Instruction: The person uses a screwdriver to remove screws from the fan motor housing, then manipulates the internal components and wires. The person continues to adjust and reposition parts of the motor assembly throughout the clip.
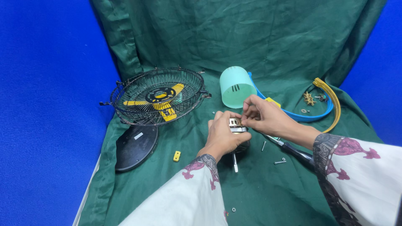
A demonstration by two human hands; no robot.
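**Both hands closed on a small fan motor at the middle of the green cloth**

Head view: the left hand (222,136) was wrapped around a small metal fan motor (237,127), gripping it from the left side, and the motor's shaft (235,162) pointed down toward the person. The right hand (261,115) pinched the top of the same motor with its fingertips, closed on it, so the two hands touched over the part. All sat on a tabletop draped in dark green cloth (268,188).

Taking the motor as landmark: just behind it lay a pale mint plastic housing (236,87), on its side with its open end facing front. Left of the motor and behind stood a black wire fan guard (158,96) holding a yellow and black blade; in front of that guard lay a black oval base plate (135,146) bearing a small pale rectangular label. A small yellow clip (177,156) lay left of the motor. To the right ran a screwdriver (293,149), with loose screws (279,161) beside it. Farther right and behind curved blue and yellow plastic rings (331,104).
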